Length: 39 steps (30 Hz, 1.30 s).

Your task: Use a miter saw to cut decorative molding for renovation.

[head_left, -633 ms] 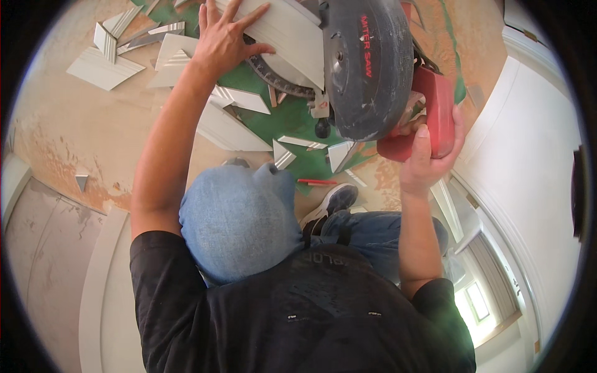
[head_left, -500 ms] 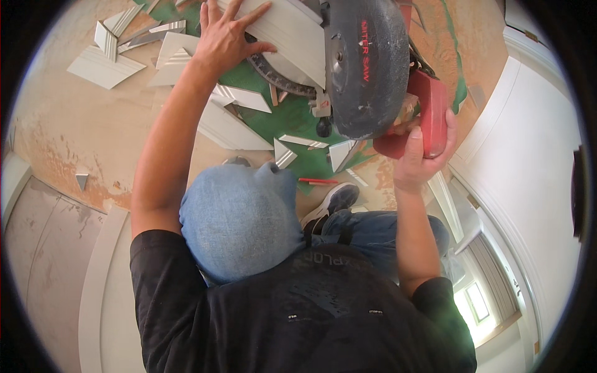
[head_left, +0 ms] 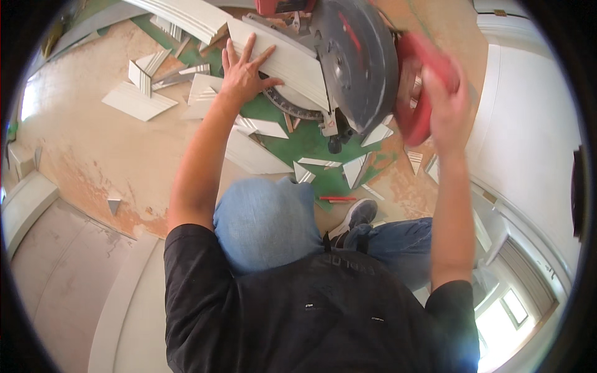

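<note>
My left hand [head_left: 244, 78] lies with its fingers spread on a white grooved moulding board [head_left: 292, 68], pressing it on the bed of a miter saw [head_left: 354, 62]. The board reaches under the saw's dark grey guard; the blade itself is hidden. Beneath the board shows the curved dark scale [head_left: 292, 107] of the saw's base. My right hand [head_left: 446, 102] is wrapped round the red D-shaped handle [head_left: 415, 127] at the saw's right side, both smeared by motion.
White moulding offcuts [head_left: 140, 101] lie scattered on the brown floor [head_left: 81, 137] and a green sheet [head_left: 323, 180]. A red pencil-like stick [head_left: 337, 199] lies near my shoe [head_left: 362, 214]. White panels [head_left: 519, 118] stand at the right. Another long moulding [head_left: 180, 18] lies behind the saw.
The saw's head and handle have swung up and away, my right hand rising with them. My left hand stays on the board. The view has shifted, bringing more of the far left floor in.
</note>
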{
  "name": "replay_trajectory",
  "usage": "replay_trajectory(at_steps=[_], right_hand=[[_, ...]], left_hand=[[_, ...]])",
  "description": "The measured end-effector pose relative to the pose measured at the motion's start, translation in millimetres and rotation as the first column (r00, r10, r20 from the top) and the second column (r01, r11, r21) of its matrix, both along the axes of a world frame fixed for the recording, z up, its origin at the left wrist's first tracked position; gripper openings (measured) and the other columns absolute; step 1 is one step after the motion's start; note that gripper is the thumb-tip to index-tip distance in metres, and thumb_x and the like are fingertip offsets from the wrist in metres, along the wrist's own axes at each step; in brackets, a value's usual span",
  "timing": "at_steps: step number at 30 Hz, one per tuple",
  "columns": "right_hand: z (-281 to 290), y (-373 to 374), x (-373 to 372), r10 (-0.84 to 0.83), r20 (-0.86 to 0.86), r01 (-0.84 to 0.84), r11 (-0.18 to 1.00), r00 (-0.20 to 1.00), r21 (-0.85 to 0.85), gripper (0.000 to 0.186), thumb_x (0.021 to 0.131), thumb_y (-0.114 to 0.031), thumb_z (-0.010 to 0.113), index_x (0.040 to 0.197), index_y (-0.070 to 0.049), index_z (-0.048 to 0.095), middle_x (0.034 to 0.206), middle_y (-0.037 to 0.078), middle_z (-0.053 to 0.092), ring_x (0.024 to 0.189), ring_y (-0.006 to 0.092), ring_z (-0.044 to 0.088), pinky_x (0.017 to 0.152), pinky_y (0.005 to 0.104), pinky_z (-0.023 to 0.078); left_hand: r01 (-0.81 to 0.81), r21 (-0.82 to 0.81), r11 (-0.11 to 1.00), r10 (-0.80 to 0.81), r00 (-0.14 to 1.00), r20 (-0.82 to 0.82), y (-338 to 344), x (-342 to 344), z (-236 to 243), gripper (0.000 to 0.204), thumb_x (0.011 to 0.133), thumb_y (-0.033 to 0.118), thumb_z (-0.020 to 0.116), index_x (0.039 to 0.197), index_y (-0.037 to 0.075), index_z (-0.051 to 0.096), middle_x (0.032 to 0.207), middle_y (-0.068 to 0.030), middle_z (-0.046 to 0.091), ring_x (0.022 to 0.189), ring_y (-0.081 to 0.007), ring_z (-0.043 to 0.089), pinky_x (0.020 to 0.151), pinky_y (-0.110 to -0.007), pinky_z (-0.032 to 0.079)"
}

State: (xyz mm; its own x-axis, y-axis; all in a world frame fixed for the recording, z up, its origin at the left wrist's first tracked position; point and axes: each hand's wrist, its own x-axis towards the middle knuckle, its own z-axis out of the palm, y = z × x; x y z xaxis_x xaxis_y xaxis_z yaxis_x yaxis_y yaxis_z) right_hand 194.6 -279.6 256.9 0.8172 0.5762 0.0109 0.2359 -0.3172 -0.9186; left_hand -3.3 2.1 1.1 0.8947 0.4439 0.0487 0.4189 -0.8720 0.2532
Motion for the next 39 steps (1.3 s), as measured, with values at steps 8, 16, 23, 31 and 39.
replay_trajectory(at_steps=[8,16,23,31,39], right_hand=[[119.3,154.9,72.8,0.278,0.334,-0.068,0.849,0.901,-0.524,0.042,0.106,-0.038,0.053,0.126,-0.003,0.068,0.112,0.017,0.075,0.101,0.0266,0.071,0.092,0.0423,0.054],[53.3,72.3,117.3,0.159,0.226,-0.150,0.987,0.961,-0.056,0.043,0.108,-0.035,0.052,0.129,-0.001,0.066,0.121,0.012,0.070,0.108,0.0230,0.067,0.097,0.0368,0.052],[-7.1,-266.6,118.3,-0.233,0.353,0.408,0.698,0.906,-0.588,0.053,0.105,-0.048,0.049,0.116,0.000,0.069,0.106,0.023,0.070,0.105,0.0361,0.067,0.094,0.0465,0.050],[-93.8,-548.7,-57.7,-0.346,0.177,0.269,0.238,0.921,-0.933,0.054,0.103,-0.047,0.050,0.110,0.003,0.071,0.118,0.029,0.069,0.114,0.0454,0.064,0.095,0.0503,0.050],[-179.1,-568.5,-16.7,-0.169,0.062,0.103,0.248,0.984,-0.963,0.049,0.090,-0.038,0.070,0.123,-0.002,0.068,0.124,0.028,0.068,0.119,0.0424,0.064,0.102,0.0502,0.050]], left_hand=[[0.050,-0.022,0.999,-0.051,0.997,-0.054,-8.2,-26.5,16.3,0.072,0.090,0.058,0.072,0.155,0.036,0.050,0.171,-0.0154,0.023,0.152,-0.0546,0.020,0.123,-0.064,0.017],[-0.477,-0.710,0.518,0.676,0.737,-0.001,28.5,-31.1,-44.5,0.091,0.083,0.052,0.083,0.143,-0.007,0.048,0.133,-0.0266,0.060,0.111,-0.0365,0.066,0.100,-0.045,0.051],[-0.348,-0.936,0.052,0.735,0.648,-0.200,40.1,-18.1,-52.7,0.074,0.092,0.023,0.082,0.144,-0.012,0.044,0.111,-0.0166,0.069,0.097,-0.0249,0.070,0.083,-0.032,0.061],[-0.189,-0.978,-0.087,0.707,0.680,-0.195,52.5,-20.7,-30.1,0.067,0.095,0.016,0.079,0.145,-0.011,0.044,0.102,-0.0072,0.062,0.078,-0.0104,0.053,0.064,-0.027,0.046],[-0.164,-0.985,0.047,0.585,0.804,-0.105,44.6,-167.4,-26.5,0.024,0.104,0.018,0.065,0.124,0.004,0.064,0.115,-0.0051,0.066,0.095,-0.0167,0.062,0.078,-0.033,0.050]])
